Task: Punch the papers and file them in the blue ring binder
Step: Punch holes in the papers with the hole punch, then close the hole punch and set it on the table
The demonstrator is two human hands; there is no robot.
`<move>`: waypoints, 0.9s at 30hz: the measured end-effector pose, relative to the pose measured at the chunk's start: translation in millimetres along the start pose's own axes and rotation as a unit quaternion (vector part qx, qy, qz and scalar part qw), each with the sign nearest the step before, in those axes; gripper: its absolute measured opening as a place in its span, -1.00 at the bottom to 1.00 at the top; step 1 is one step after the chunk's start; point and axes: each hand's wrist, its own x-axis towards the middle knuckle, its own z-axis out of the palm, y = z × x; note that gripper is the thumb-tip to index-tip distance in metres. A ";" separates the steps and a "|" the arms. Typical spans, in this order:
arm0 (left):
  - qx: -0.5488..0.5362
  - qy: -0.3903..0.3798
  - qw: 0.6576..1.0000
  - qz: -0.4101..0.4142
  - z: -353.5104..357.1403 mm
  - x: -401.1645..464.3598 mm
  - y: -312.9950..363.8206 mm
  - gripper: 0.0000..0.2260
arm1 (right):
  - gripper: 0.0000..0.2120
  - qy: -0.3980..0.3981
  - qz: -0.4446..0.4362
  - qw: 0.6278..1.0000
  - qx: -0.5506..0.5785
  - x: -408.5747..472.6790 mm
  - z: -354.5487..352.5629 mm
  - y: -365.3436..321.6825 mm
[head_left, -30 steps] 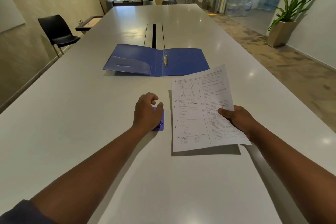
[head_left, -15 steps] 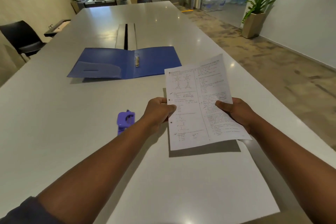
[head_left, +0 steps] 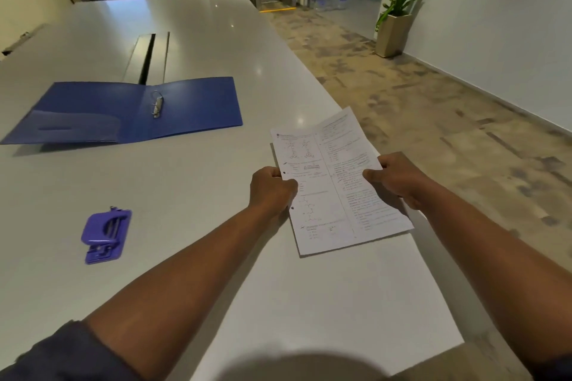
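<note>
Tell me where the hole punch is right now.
In the head view the purple hole punch lies on the white table, at lower left, nearer than the open blue ring binder and left of the left hand; neither hand touches it.

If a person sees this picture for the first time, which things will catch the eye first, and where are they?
First comes the printed paper, held up above the right edge of the white table by the left hand and the right hand, one at each side edge. Next is the blue ring binder, lying open further back on the left. The purple hole punch sits alone on the table near the left forearm.
</note>
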 end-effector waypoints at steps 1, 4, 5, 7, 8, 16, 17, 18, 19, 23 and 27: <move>0.022 0.000 1.000 0.014 8.3 5.2 -3.6 -0.84 | -0.84 0.010 -0.005 1.000 -0.024 6.6 -4.3 5.5; 0.156 0.019 0.984 0.080 26.7 11.8 -7.5 -0.85 | -0.84 0.043 -0.023 0.995 -0.087 18.9 -10.7 15.2; 0.210 0.034 0.971 0.106 30.3 11.5 -6.2 -0.86 | -0.85 0.055 -0.029 0.993 -0.101 20.9 -10.7 16.5; 0.276 0.046 0.949 0.142 34.4 13.6 -5.7 -0.84 | -0.85 0.079 -0.036 0.989 -0.117 23.0 -8.6 16.4; 0.289 0.046 0.944 0.149 35.0 15.0 -5.6 -0.85 | -0.83 0.087 -0.041 0.987 -0.125 23.8 -7.4 16.5; 0.372 0.049 0.916 0.142 36.4 21.3 -5.6 -0.80 | -0.68 0.088 -0.041 0.968 -0.230 21.7 -1.1 15.6; 0.386 0.050 0.911 0.134 35.8 22.3 -5.9 -0.78 | -0.65 0.090 -0.038 0.966 -0.239 22.3 -1.1 16.6; 0.397 0.050 0.907 0.132 34.7 22.8 -6.2 -0.69 | -0.63 0.090 -0.038 0.964 -0.249 21.9 -1.3 17.1; 0.406 0.049 0.903 0.135 33.1 23.2 -6.1 -0.60 | -0.60 0.088 -0.038 0.961 -0.258 21.8 -1.7 17.3; 0.427 0.027 0.891 0.149 27.0 26.1 -8.6 -0.52 | -0.50 0.082 -0.040 0.957 -0.275 21.0 -1.8 19.6; 0.456 0.016 0.876 0.155 25.0 29.8 -12.5 -0.76 | -0.56 0.082 -0.035 0.952 -0.293 22.3 -0.5 26.0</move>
